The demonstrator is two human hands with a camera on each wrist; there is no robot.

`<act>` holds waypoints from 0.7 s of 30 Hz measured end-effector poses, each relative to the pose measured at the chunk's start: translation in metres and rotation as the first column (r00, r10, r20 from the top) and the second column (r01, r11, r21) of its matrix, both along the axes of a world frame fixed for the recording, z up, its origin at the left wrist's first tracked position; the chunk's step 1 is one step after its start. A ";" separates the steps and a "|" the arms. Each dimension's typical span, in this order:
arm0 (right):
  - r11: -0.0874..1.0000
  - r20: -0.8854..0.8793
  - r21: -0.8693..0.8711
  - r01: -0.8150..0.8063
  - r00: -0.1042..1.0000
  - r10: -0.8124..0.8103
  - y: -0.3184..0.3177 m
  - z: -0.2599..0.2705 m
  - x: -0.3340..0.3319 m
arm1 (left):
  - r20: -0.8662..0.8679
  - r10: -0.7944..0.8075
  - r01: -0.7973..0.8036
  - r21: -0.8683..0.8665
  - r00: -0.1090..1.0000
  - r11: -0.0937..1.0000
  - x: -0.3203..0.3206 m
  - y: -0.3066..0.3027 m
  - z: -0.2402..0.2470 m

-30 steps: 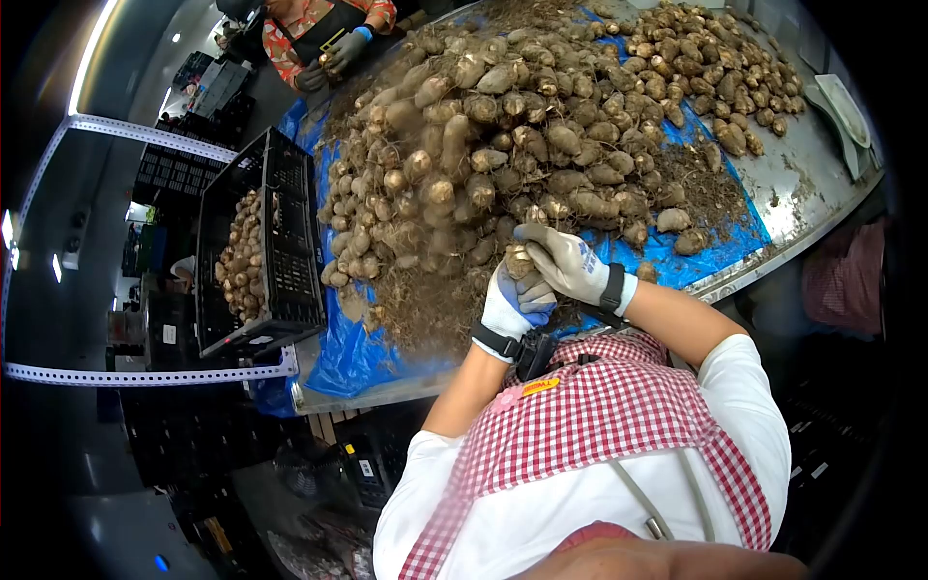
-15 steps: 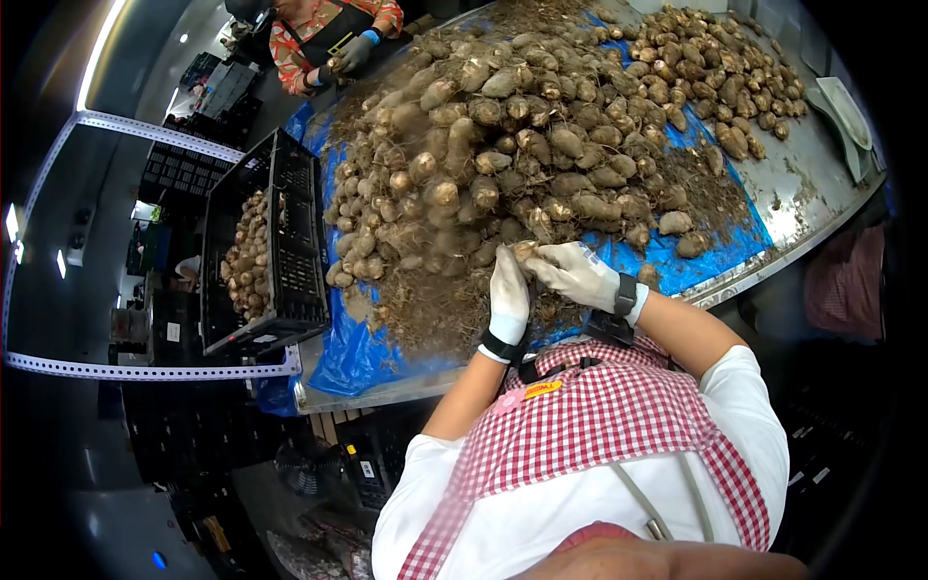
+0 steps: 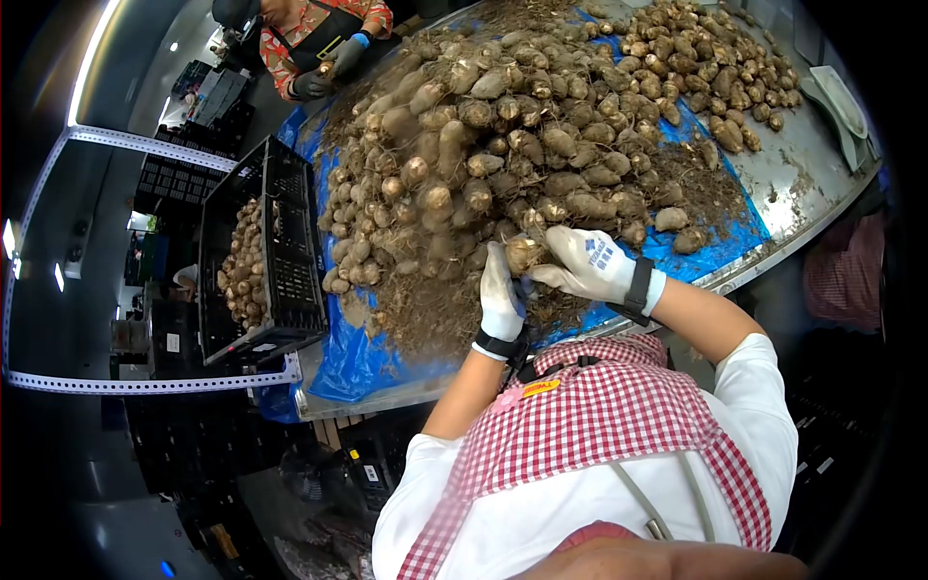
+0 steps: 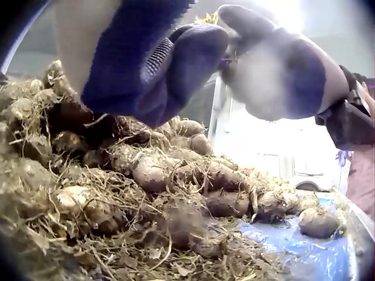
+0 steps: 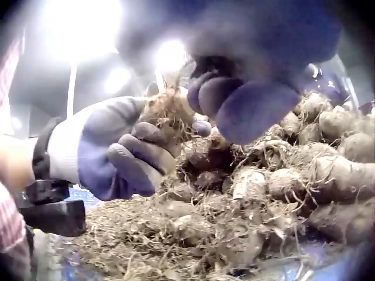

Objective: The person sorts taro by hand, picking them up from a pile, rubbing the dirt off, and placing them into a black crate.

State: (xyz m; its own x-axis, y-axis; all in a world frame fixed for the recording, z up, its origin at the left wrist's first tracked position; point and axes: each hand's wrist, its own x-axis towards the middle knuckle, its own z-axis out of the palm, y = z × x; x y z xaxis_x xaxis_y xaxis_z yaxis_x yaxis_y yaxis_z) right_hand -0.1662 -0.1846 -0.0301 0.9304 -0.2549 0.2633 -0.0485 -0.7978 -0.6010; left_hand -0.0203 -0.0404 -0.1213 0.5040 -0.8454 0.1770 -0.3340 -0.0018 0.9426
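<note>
In the head view a small taro (image 3: 523, 254) with a pale cut-looking end and root hairs is held between both gloved hands, just above the near edge of the pile. My left hand (image 3: 500, 295) grips it from the left; in the right wrist view the left fingers (image 5: 140, 153) curl round its hairy side. From the right, my right hand (image 3: 592, 266) pinches the taro with thumb and fingers. Both gloves are white with blue-grey palms. The left wrist view shows the backs of the curled fingers, which hide most of the taro.
A large heap of rooty taro (image 3: 541, 135) covers the blue sheet (image 3: 338, 358). A second pile (image 3: 715, 68) lies at the back right, near a pale scoop-like thing (image 3: 839, 106). A black crate (image 3: 295, 242) of taro stands left. Another person (image 3: 324, 39) works across the table.
The left fingers, folded under the taro a second ago, have straightened somewhat along its left side. My right hand has shifted slightly right, and more of the taro shows.
</note>
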 end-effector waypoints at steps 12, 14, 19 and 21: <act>0.906 -0.039 -0.175 -0.384 0.923 0.384 0.025 -0.020 0.005 | -0.611 -0.095 0.012 -0.138 0.786 0.990 -0.017 -0.005 0.038; 0.945 -0.068 -0.100 -0.310 0.950 0.305 0.020 -0.016 0.004 | -0.019 -0.063 0.064 0.058 0.998 0.996 -0.007 0.004 0.027; 1.000 -0.005 -0.024 0.016 1.000 -0.016 0.000 0.000 0.003 | -0.507 -0.139 0.063 -0.164 0.850 0.984 -0.024 -0.007 0.046; 0.998 0.000 -0.054 -0.011 1.000 0.011 -0.001 0.000 0.009 | -0.770 -0.204 0.040 -0.226 0.604 0.973 -0.024 -0.006 0.043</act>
